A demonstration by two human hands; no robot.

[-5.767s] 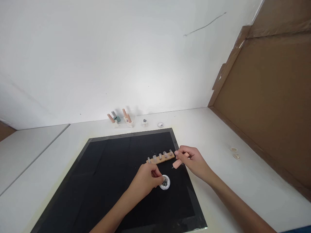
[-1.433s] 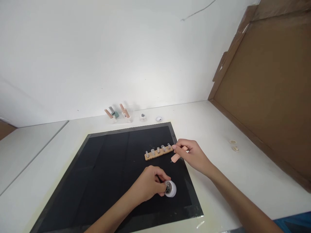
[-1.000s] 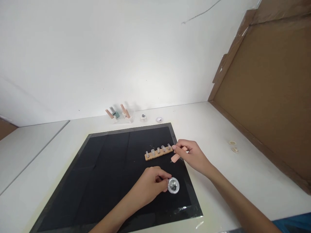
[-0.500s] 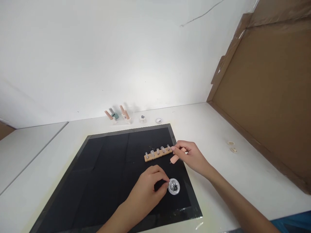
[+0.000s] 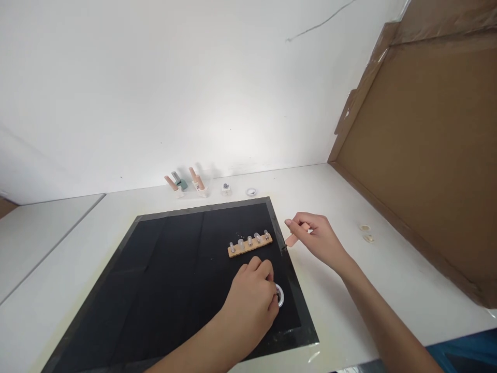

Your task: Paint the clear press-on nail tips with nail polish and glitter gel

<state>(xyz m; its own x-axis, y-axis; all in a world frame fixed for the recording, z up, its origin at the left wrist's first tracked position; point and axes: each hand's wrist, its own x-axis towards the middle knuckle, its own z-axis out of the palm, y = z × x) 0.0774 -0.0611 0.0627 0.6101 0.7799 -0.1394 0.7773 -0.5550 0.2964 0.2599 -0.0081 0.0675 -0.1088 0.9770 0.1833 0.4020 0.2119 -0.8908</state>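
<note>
My left hand point(image 5: 252, 292) is over a small round dish point(image 5: 281, 296) on the black mat. Its fingertips are closed at the dish's left side, and the back of the hand hides what they hold, if anything. A nail polish brush point(image 5: 292, 240) with a peach handle is held in my right hand point(image 5: 316, 235), its dark bristle end pointing down and left above the mat's right border. Between the hands and farther back lies a wooden strip point(image 5: 248, 249) bearing several clear nail tips point(image 5: 250, 241) on small posts.
Along the wall stand several nail polish bottles point(image 5: 201, 191), an uncapped bottle point(image 5: 225, 190) and a small white dish point(image 5: 251, 192). Two small pale discs point(image 5: 365, 228) lie at the right, near a brown cardboard panel point(image 5: 427, 145). The black mat point(image 5: 171, 290) covers the table's middle.
My left hand has moved right, from beside the dish to over it, its fingers now at the dish. My right hand has drawn back to the right and up with the brush, away from the strip.
</note>
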